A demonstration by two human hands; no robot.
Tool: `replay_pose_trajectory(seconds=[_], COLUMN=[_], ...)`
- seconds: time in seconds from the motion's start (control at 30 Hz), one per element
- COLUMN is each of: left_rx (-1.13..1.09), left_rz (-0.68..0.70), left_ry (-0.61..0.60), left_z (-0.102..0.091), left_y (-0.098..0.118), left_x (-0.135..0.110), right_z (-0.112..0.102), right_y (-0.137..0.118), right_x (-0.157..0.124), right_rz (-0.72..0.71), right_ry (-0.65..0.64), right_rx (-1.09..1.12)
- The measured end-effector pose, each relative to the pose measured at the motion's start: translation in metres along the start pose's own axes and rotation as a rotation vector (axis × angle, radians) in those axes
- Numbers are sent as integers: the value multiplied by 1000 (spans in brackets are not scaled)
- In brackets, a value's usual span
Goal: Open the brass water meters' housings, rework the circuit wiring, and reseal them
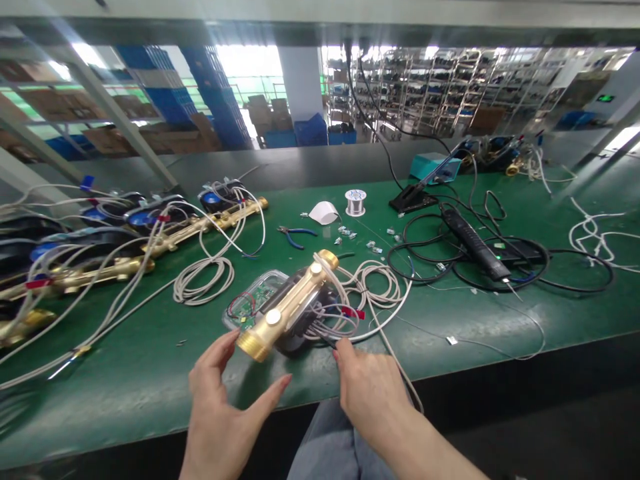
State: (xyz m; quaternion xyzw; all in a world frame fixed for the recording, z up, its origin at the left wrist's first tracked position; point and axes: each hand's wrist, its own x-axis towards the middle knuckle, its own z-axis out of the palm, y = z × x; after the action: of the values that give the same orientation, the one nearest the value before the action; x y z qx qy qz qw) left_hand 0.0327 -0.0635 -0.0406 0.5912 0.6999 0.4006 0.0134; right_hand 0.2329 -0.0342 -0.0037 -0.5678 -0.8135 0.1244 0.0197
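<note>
A brass meter body lies on the green mat near the front edge, with a clear cover and green circuit board beside it. White cables coil off its right side. My left hand is open just below the brass end, fingers spread, the index tip close to the threaded end. My right hand is closed in a pinch on thin wires at the meter's right side.
A row of brass meters with blue dials and white cables lies at the left. Blue-handled pliers, a solder spool, white tape, a soldering iron stand, a black power strip with looped black cords sit beyond.
</note>
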Motion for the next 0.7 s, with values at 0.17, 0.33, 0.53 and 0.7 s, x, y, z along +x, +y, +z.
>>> replay_pose_trajectory(seconds=[0.17,0.33,0.53,0.7], left_rx=[27,147,225,149], left_rz=[214,388,381,333], left_ry=[-137,-9,18,-28], left_z=[27,42,45,44], left_y=[-1,7,13,10], left_x=[21,38,36,37], right_z=[17,29,23,-22], right_y=[-9,-24,-38,-16], right_x=[-3,-2,6,14], right_rz=[42,146,323,137], right_ry=[38,102,68,-56], right_rx=[50,118,145,-147])
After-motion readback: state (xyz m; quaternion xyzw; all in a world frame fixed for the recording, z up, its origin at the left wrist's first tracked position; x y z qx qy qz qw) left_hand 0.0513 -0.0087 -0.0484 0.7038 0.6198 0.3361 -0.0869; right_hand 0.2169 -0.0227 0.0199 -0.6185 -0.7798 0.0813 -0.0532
